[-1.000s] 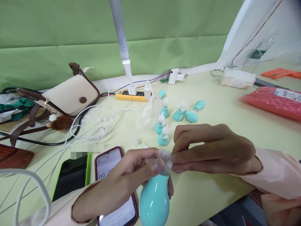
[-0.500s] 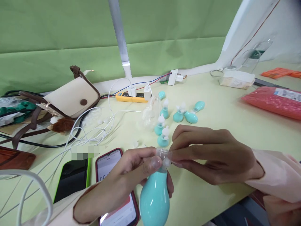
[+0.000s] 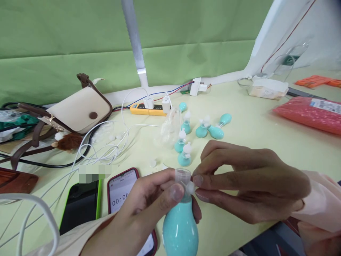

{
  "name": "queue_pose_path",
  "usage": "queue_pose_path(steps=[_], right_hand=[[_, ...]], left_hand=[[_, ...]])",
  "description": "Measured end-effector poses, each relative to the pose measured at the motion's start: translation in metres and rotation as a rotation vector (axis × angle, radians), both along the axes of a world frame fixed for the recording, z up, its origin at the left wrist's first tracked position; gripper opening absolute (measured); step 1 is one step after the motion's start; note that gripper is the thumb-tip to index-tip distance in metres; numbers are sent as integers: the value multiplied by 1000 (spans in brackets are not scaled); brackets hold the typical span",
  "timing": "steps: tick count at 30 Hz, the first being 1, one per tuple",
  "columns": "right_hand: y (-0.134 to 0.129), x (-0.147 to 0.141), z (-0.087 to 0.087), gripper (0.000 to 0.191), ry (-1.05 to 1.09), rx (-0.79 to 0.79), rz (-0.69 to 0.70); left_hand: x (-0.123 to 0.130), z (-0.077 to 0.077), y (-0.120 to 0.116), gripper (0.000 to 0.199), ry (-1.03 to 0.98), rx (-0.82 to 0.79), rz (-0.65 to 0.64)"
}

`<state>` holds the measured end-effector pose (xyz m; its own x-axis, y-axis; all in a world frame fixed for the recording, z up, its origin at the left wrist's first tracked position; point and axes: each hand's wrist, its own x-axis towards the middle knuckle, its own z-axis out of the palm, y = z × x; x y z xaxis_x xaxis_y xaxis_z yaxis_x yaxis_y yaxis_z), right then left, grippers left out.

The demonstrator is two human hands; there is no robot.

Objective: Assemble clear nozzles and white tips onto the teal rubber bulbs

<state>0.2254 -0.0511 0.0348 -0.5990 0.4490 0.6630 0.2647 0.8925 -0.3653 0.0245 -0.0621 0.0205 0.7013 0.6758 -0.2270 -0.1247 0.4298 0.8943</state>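
Observation:
My left hand (image 3: 151,199) is closed round the clear neck of a turquoise bulb (image 3: 180,227), which stands upright with its open rim on top. A small whitish translucent piece (image 3: 190,187) sits at the side of the neck. The thumb and fingertips of my right hand (image 3: 239,181) are pinched close at this piece; whether they grip it is hard to make out. Behind my hands, smaller turquoise bulbs with white tips (image 3: 184,158) stand on the table, and more bulbs (image 3: 216,132) lie farther back. A small white cap (image 3: 153,163) lies left of them.
On the left are a cream handbag (image 3: 80,110), white cables (image 3: 106,153), a green-edged phone (image 3: 81,202) and a red-cased phone (image 3: 119,188). A yellow power strip (image 3: 146,110) lies at the back. To the right are a pink package (image 3: 301,113) and a tissue pack (image 3: 268,89).
The bulb and my left hand have shifted slightly right. My right hand has moved a little right, its fingertips now just off the neck's rim beside the small piece.

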Motion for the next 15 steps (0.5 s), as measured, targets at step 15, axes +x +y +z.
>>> queue_pose_path(steps=[15], right_hand=[[-3,2,2,12,-83,-16,43]], left_hand=[[-3,-7,-5,22,54,65,42]])
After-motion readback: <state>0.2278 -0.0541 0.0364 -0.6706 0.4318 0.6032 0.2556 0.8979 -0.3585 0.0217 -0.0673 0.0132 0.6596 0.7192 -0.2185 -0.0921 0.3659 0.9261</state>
